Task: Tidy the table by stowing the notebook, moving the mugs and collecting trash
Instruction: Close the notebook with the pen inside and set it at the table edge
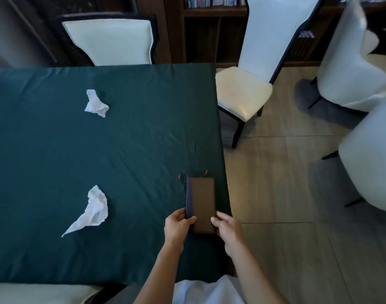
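- Notebook, brown, slim, rectangular, is lying near the right edge of the dark teal tablecloth.
- Two crumpled white tissues are sitting well apart to its left.
- Left hand and right hand are gripping its near end, fingers curled.

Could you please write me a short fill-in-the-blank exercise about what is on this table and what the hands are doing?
1. Both hands, left hand and right hand, hold the brown ____.
2. ____ crumpled tissues lie on the table: one far, one near.
3. The tablecloth is dark ____.

Missing words: notebook; two; green
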The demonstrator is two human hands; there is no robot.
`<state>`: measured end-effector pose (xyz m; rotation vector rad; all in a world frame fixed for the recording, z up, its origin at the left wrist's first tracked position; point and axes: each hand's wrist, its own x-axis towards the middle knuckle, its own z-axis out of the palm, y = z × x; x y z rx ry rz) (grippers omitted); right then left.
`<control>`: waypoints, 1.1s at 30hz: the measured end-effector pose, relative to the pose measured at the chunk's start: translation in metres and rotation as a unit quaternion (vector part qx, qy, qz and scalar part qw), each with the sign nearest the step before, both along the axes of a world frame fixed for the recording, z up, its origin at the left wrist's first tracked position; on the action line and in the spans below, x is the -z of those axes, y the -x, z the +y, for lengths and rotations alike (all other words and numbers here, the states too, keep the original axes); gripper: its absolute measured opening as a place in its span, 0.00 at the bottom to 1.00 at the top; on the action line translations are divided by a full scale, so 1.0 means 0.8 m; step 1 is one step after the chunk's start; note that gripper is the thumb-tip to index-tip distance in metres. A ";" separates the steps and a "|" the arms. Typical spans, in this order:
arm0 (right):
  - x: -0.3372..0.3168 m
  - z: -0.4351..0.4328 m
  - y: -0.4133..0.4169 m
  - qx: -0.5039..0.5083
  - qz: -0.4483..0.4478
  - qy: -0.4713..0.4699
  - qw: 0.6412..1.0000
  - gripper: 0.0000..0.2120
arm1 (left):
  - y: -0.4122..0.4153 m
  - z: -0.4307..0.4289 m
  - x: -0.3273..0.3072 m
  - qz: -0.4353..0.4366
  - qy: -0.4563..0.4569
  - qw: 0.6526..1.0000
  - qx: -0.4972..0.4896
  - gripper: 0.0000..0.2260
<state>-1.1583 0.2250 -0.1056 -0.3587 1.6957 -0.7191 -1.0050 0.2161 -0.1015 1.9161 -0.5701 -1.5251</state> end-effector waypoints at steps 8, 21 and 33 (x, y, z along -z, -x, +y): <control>0.007 -0.003 0.006 -0.036 0.061 -0.016 0.997 0.20 | 0.007 0.004 0.010 -0.068 -0.013 0.997 0.012 0.23; 0.003 -0.003 0.006 -0.058 0.117 -0.004 0.991 0.18 | -0.001 -0.005 0.009 -0.133 -0.015 0.987 0.094 0.22; -0.006 0.008 -0.001 -0.022 0.118 0.015 0.993 0.18 | -0.011 -0.012 0.000 -0.143 -0.019 0.978 0.154 0.24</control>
